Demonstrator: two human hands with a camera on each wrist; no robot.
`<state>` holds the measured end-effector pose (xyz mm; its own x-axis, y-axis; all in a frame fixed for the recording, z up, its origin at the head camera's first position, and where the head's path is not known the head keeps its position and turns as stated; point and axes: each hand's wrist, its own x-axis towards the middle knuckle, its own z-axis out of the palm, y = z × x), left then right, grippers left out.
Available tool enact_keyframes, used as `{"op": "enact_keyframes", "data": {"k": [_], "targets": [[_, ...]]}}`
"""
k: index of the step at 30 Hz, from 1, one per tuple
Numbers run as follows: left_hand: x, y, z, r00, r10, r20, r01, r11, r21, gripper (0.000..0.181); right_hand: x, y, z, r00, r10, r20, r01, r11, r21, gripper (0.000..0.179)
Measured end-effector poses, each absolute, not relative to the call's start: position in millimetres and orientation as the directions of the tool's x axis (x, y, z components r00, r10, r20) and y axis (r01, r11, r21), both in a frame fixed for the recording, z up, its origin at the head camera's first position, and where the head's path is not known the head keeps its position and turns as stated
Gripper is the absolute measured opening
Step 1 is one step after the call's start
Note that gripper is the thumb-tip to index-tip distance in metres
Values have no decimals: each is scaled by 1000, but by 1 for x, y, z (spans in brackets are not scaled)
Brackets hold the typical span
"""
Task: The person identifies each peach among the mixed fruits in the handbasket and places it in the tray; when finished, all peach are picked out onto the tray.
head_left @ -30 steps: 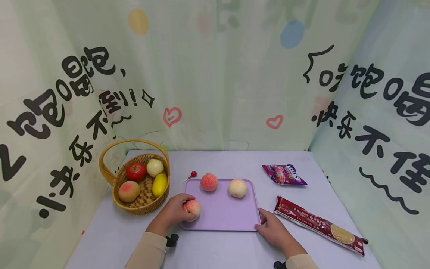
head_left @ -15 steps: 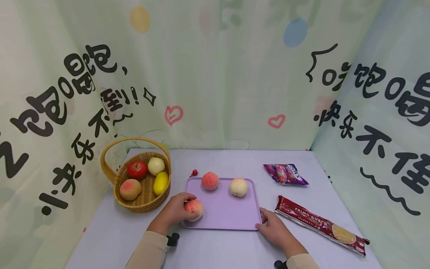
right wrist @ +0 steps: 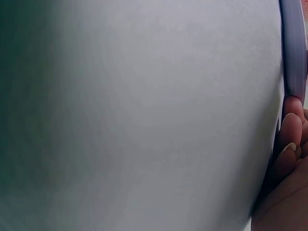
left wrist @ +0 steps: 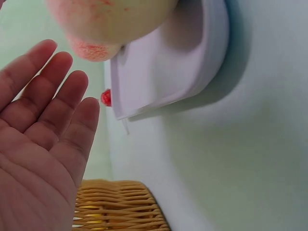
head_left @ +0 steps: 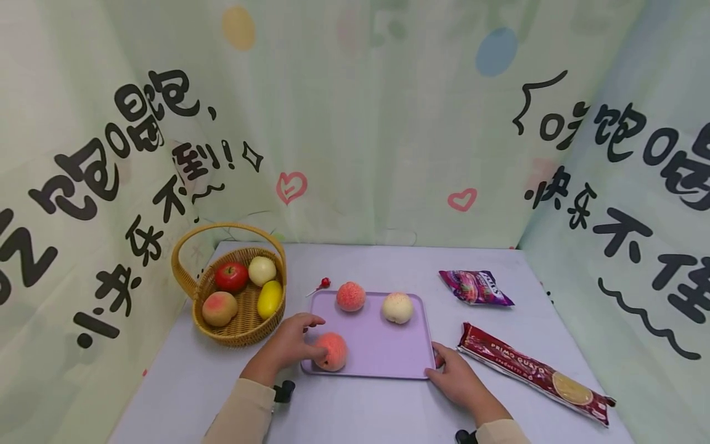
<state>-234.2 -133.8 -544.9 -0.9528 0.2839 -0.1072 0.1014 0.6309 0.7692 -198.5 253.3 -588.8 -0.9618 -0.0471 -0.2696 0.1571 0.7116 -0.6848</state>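
Observation:
On the left front of a lilac tray sits a pink peach. My left hand is beside it, thumb close to its side. In the left wrist view, the extended fingers of that hand stand apart from the pale underside of the peach. With thumb and fingers at the tray's right front edge, my right hand grips the rim. The right wrist view shows its fingertips bent at the tray wall. A coral peach and a cream peach lie along the tray's back.
At left stands a wicker basket holding a red apple, a peach, a yellow lemon and a pale round fruit. A red-headed stick lies behind the tray. Rightward are a purple snack bag and a spaghetti packet.
My left hand has loosened from the front peach, which has turned and shifted slightly right on the tray. The right hand keeps its hold; the head view has shifted a little.

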Motion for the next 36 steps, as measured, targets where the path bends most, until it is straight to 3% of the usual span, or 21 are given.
{"op": "enact_keyframes", "data": {"k": [14, 32, 36], "targets": [[-230, -139, -513, -943, 331, -37, 191, 628, 754, 61, -197, 254, -589, -963, -55, -263, 148, 708, -691, 68], [-242, -162, -477, -957, 270, 103, 267, 689, 673, 66, -198, 252, -586, -958, -49, -282, 162, 721, -674, 69], [-243, -171, -471, -968, 238, 83, 225, 672, 705, 68, -198, 253, -586, -958, -47, -283, 164, 721, -673, 69]]}}
